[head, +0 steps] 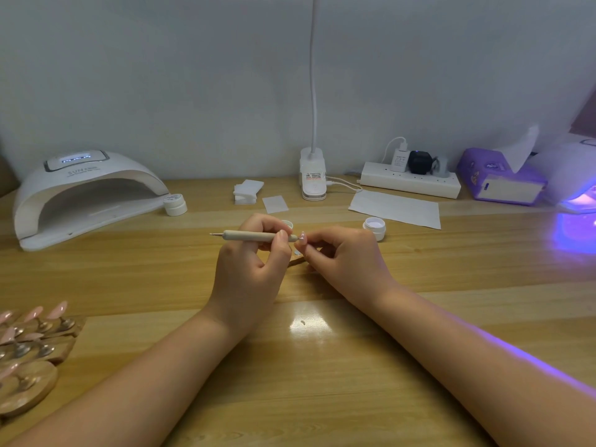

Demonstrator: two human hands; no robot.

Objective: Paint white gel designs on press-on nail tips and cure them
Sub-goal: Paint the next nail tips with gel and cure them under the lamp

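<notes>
Nearest, well to the left of the left hand [250, 272], pink nail tips on wooden display stands [29, 353] sit at the wooden table's [322, 382] edge. The left hand grips a beige dotting pen [254, 235], fingers curled round its barrel, the pen lying level with its metal tip pointing left. The pen's right end meets a pink press-on nail tip [302, 237], pinched between the fingertips of the right hand [345, 262]; a wooden holder stick [296, 261] shows just below, between the hands.

Just beyond the right hand stands an open jar of white gel [374, 228]; a small lid [287, 224] peeks behind the left hand's fingers. Farther left, a closed white jar [175, 204] sits beside a white curing lamp [84, 195]. Far right, a second lamp [577, 185] glows violet.
</notes>
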